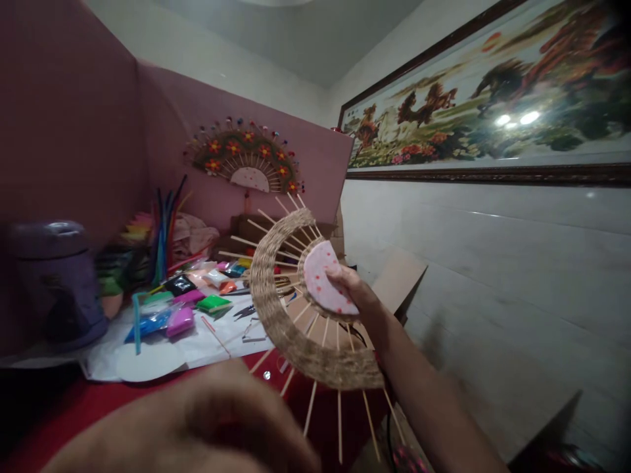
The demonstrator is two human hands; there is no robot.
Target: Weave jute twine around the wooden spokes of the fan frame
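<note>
My right hand [355, 289] grips a half-round woven fan [269, 289] by its pale pink centre [323, 279] with red dots, thumb on the front face. The other fingers are hidden behind it. Thin wooden sticks radiate from the centre through a wide band of tan twisted cord, and their bare ends stick out past it. Low in the foreground is my left hand [211, 420], blurred and close to the camera, below and left of the fan. Its fingers look bent, but whether they hold anything is not visible.
On the white-covered table lie bright packets [180, 320], black scissors [245, 312] and a white disc [148, 362]. A purple flask [59, 282] stands left, near upright coloured stems [165, 230]. A flower-trimmed fan [249, 177] is on the pink panel [315, 157] behind. A framed horse picture [468, 105] hangs right.
</note>
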